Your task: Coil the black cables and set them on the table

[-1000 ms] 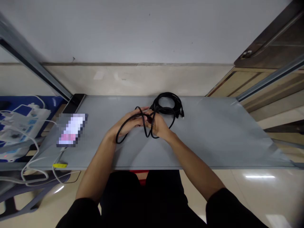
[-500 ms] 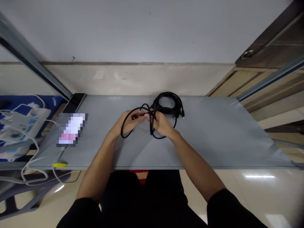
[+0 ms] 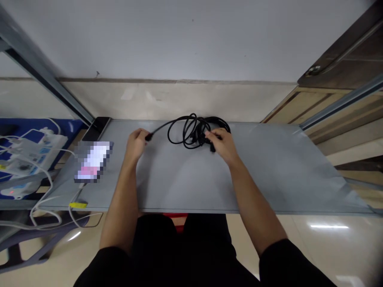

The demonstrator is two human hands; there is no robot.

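Note:
A black cable lies in loose loops on the grey tabletop, bunched toward the back. My left hand is closed around one end of it, and the dark connector sticks out past the fingers. From there a stretch of cable runs right, up to the loops. At the right side of the bunch, my right hand pinches cable, with a black plug end hanging just below its fingers. Behind that hand the coiled cable is partly hidden.
A lit phone, blurred out, lies at the table's left with a white charging cord and yellow tag. Behind it is another dark phone-like device. White power strips with tangled cords sit at far left. A wall stands behind.
My hands have moved apart: the left went left with the connector end, the right shifted right. The cable loops between them dropped back against the coil.

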